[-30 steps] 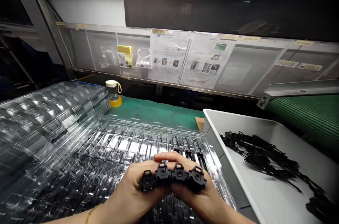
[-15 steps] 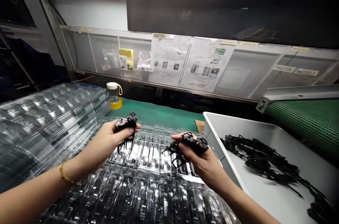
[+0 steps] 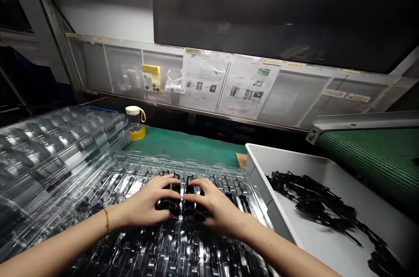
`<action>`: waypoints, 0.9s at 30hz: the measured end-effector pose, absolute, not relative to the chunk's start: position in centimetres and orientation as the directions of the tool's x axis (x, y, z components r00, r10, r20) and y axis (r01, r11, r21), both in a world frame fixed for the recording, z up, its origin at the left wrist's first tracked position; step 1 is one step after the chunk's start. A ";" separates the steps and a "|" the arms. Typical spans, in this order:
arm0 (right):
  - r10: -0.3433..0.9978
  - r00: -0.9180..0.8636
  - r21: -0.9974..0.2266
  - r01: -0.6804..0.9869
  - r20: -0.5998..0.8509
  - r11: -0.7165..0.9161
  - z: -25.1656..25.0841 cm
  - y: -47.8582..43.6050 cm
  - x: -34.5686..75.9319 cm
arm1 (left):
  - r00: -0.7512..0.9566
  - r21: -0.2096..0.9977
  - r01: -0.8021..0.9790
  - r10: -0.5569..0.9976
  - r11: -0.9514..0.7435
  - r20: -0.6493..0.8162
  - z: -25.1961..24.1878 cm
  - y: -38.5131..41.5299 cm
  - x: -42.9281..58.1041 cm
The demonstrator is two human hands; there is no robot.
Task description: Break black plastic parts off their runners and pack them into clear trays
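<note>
Both hands rest side by side on a clear plastic tray (image 3: 131, 172) with rows of narrow pockets, many of them filled with black parts. My left hand (image 3: 144, 205) curls its fingers down over a black plastic part (image 3: 168, 203) in the tray. My right hand (image 3: 214, 207) does the same on a second black part (image 3: 192, 212) right next to it. The fingertips of the two hands nearly touch. Most of each part is hidden under the fingers.
A grey bin (image 3: 258, 165) at the right holds a tangle of black parts (image 3: 310, 200). A stack of clear trays (image 3: 49, 146) fills the left. Behind lie a green mat (image 3: 190, 146), a small bottle (image 3: 133, 116) on yellow tape and a green conveyor (image 3: 376, 155).
The hands first held one strip of black parts together, then pulled apart with a piece each. Now both have come down to the tray, side by side.
</note>
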State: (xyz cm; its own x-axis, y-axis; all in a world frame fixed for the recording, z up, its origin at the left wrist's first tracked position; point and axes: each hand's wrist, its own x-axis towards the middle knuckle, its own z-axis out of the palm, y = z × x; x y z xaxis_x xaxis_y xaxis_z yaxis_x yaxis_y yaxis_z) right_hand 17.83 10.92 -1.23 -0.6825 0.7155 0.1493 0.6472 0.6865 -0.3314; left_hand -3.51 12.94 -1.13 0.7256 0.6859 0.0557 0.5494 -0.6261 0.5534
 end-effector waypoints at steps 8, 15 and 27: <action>0.725 -0.669 -0.213 0.694 0.165 0.688 -1.0 10.3 17.9 | 0.687 0.450 0.644 0.726 -0.618 0.014 -1.5 12.7 -3.6; 0.682 -0.712 -0.237 0.643 0.165 0.728 -0.7 10.2 18.5 | 0.679 0.386 0.675 0.734 -0.629 0.011 -2.0 12.6 -3.6; 0.833 -0.476 -0.427 0.715 0.282 0.553 3.0 8.6 20.1 | 0.665 0.297 0.696 0.743 -0.654 0.078 -3.6 12.5 -3.5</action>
State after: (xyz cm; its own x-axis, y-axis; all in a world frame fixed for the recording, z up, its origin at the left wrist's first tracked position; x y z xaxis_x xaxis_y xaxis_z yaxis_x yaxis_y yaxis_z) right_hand 20.11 8.62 3.03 -0.4758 0.8331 0.2820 0.7153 0.5531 -0.4272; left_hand -3.49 12.47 -3.60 0.6649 0.7429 0.0776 0.6958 -0.6538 0.2973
